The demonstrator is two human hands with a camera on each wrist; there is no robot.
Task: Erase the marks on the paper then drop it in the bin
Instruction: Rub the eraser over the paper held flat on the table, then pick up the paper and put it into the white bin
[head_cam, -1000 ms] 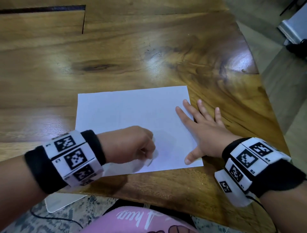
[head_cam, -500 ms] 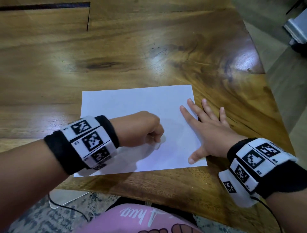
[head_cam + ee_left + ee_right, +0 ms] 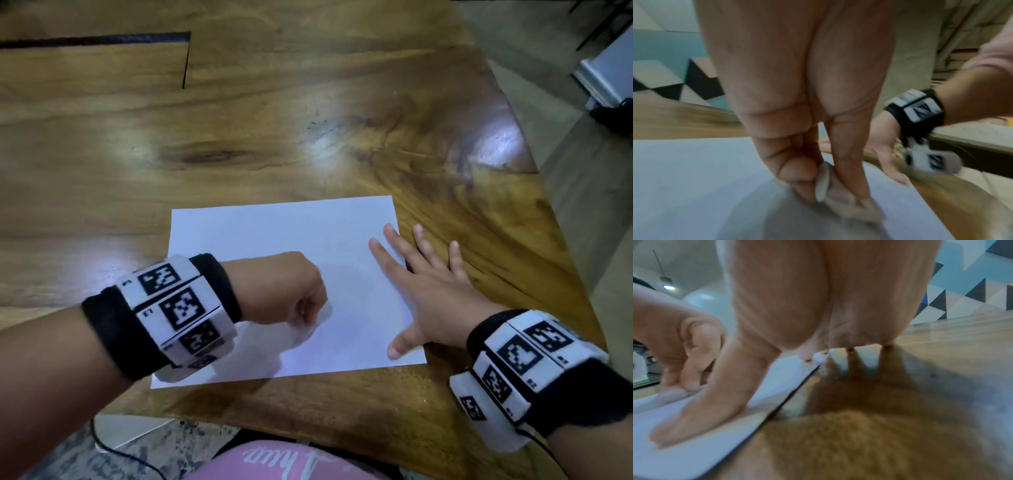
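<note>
A white sheet of paper [image 3: 274, 240] lies flat near the front edge of the wooden table [image 3: 239, 120]. My left hand [image 3: 308, 301] is curled into a fist over the sheet's middle and pinches a small white eraser [image 3: 823, 183] whose lower end touches the paper [image 3: 684, 178]. My right hand [image 3: 421, 291] lies flat with fingers spread, pressing the sheet's right edge; thumb and first fingers rest on the paper [image 3: 674, 443], the others on the wood. No marks show on the sheet. No bin is in view.
The table's right edge [image 3: 548, 212] slants down toward me, with grey floor beyond it. A white object [image 3: 603, 75] and dark cables stand on the floor at far right. A dark slot [image 3: 186, 61] cuts the tabletop at the back left.
My left hand with the eraser has slid up the sheet, away from the front edge, toward the middle. The right hand stays pressed on the right edge.
</note>
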